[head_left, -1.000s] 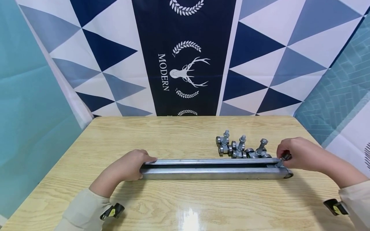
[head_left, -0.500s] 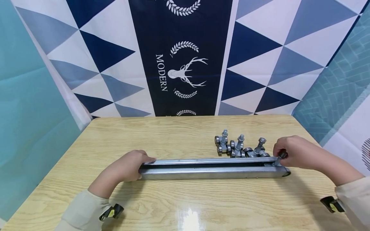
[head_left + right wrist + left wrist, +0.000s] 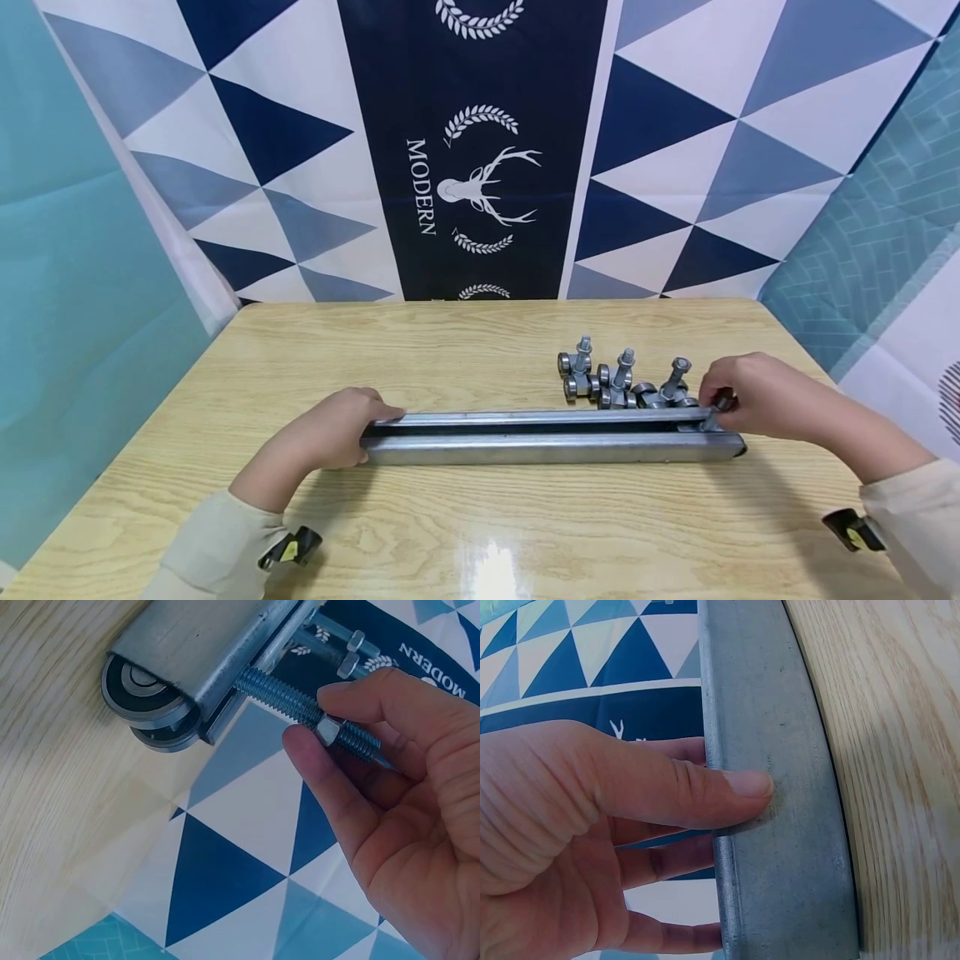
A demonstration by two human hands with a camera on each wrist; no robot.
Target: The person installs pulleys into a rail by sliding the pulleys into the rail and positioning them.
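Observation:
A long slotted metal rail (image 3: 555,450) lies across the table, slot upward. My left hand (image 3: 337,429) grips its left end; in the left wrist view the thumb (image 3: 742,787) presses on the side face, with the other fingers partly hidden behind. At the right end, my right hand (image 3: 772,398) pinches the threaded bolt (image 3: 281,696) of a roller trolley between thumb and fingers, near a nut (image 3: 328,730). That bolt stands up through the slot. The trolley's wheels (image 3: 146,682) show at the rail's open end in the right wrist view, the rest hidden inside.
Behind the rail's right part stand several more roller trolleys with upright bolts: a left one (image 3: 579,371), a middle one (image 3: 617,382) and a right one (image 3: 671,387). The wood-grain table (image 3: 420,350) ends at a patterned cloth backdrop (image 3: 480,167).
My right hand has moved left along the rail, sliding the trolley further into its right end. In the head view less of the wheel sticks out. My left hand keeps its grip.

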